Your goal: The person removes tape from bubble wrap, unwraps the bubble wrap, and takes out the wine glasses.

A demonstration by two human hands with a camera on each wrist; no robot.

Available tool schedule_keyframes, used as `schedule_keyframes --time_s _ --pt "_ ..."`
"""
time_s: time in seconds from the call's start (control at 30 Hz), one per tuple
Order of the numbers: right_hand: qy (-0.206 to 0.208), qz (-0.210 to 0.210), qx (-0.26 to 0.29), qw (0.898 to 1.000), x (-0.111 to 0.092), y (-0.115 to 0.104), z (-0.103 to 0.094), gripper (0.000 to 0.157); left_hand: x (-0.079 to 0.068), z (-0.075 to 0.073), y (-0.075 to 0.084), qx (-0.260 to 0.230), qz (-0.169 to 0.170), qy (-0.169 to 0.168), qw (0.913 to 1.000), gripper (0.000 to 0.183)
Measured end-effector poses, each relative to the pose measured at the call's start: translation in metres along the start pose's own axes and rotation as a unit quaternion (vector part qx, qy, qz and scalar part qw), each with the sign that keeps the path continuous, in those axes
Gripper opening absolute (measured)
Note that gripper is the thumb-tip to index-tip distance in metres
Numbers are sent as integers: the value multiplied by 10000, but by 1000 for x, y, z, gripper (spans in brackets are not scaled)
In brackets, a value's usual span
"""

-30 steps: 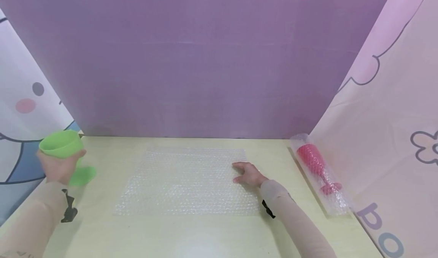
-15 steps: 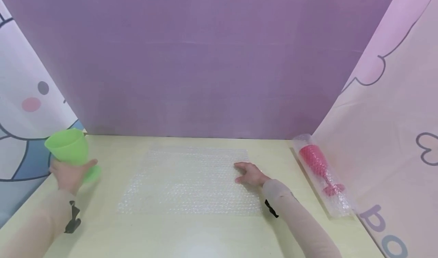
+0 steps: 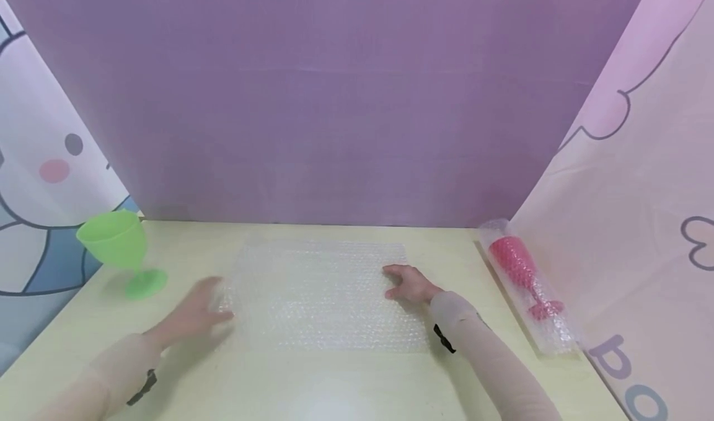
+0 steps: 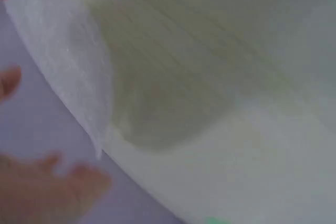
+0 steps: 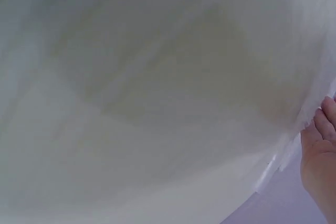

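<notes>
A clear sheet of bubble wrap (image 3: 318, 297) lies flat across the middle of the table. My right hand (image 3: 409, 284) rests on its right edge with the fingers loosely spread. At the sheet's left edge is my left hand (image 3: 192, 312), thumb and fingers apart, holding nothing. Motion blurs that hand (image 4: 47, 187) in the left wrist view, so whether it touches the sheet I cannot tell. Left of it a green plastic goblet (image 3: 114, 238) stands upright, untouched. In the right wrist view my right hand (image 5: 320, 156) is at the wrap's edge.
On the far right a pink-red goblet (image 3: 513, 263) lies wrapped in bubble wrap along the table edge. A purple backdrop (image 3: 346, 111) rises behind the pale table (image 3: 312, 381). Printed cloth panels (image 3: 641, 222) flank both sides.
My left hand has let go of the green goblet, which now stands on the table, and has moved right to the sheet's left edge. The right hand stays in place.
</notes>
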State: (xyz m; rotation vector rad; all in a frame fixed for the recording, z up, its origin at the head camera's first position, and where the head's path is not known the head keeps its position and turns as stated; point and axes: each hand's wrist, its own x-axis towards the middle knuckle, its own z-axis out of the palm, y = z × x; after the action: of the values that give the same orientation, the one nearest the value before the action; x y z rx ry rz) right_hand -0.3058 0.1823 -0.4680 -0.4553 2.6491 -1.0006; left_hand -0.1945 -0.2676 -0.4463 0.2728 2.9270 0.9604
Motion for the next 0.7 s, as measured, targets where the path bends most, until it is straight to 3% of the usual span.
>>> schedule_keyframes --time_s 0.1,0.17,0.23,0.7 --pt "-76 9 -119 9999 -1 -2 -1 64 -4 14 9 683 729 -768 9920 79" --pt "-116 -21 -243 9996 -3 -3 -2 64 -7 18 15 1076 945 -1104 9835 75" --pt "-142 -112 -405 9990 -5 -4 -3 64 -10 20 21 1099 1039 -1286 9801 73" --pt "-174 -940 -1585 9827 -43 -18 2 50 -16 27 25 914 930 -1233 9838 73"
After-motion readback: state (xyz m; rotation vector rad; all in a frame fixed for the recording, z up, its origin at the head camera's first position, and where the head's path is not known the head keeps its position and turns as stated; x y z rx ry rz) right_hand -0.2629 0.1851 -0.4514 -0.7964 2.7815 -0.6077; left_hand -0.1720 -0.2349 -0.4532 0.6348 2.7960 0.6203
